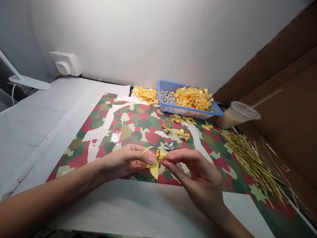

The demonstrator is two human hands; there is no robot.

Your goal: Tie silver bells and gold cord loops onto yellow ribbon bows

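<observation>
A yellow ribbon bow (155,170) is pinched between the thumb and fingers of my left hand (131,159), just above the tabletop. A thin gold wire loop (141,155) rises from the bow and curves over my left thumb. My right hand (198,172) closes its thumb and index finger on the bow's right end; whether wire is also between those fingertips I cannot tell. A small silver bell shows partly at the bow's middle. Behind my hands lie a bow with a silver bell (182,135) and a looped bow with a bell (166,128).
A blue basket (170,107) holds silver bells and yellow bows, with a pile of bows (146,95) beside it. On the right stand a lidded drink cup (235,114) with a straw and a bundle of gold wire ties (250,162). Dark-handled pliers or snips (170,147) lie behind my fingers.
</observation>
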